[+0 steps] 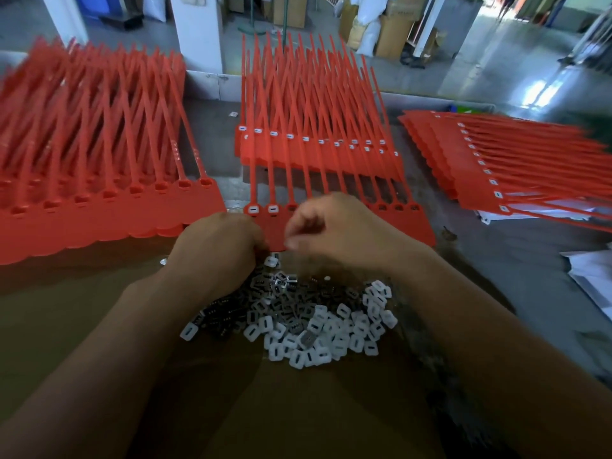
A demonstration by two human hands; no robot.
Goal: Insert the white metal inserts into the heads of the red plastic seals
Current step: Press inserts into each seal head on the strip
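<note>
Seal-insertion station, head view. The working strip of red seals [410, 226] lies on the counter [480, 260] directly beyond the hands, heads turned up so each socket faces the worker. Two heads just past the left hand's knuckles carry fitted inserts [253, 209]; those off the right hand look unfilled. The left hand [218, 246] is curled at the strip's near edge and the right hand [334, 233] draws its fingertips together over it. The hands are close but apart, and blur and knuckles hide what either one holds. The loose white inserts [318, 329] are heaped between the wrists, within short reach. An unfilled stack [99, 213] waits off the left hand. A far filled stack [314, 150] lies beyond both hands, and a side filled stack [480, 167] lies off the right hand, clear of the work.
</note>
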